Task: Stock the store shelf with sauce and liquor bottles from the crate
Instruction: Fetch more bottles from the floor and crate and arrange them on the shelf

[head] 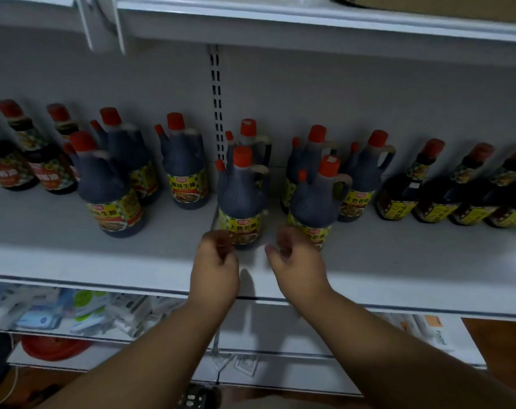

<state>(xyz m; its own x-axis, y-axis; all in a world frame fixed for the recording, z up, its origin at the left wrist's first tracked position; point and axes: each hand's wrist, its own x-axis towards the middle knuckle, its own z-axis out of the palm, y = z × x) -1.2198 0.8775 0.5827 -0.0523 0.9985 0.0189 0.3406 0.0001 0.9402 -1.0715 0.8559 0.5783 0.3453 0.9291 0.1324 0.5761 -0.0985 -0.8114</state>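
Two hands reach to the front of a white store shelf (73, 255) lined with dark sauce bottles.

The left hand (216, 261) and right hand (295, 258) are loosely curled and hold nothing, just before two handled jugs: one (240, 199) labelled 上色老抽 at the left hand, another (315, 202) by the right. About nine such red-capped plastic jugs with yellow labels stand there; one at the left (109, 190) reads 鲜味生抽. Slimmer dark bottles flank them, three at far left (17, 154), four at far right (404, 187). White packets (44, 311), blurred, lie on the shelf below.
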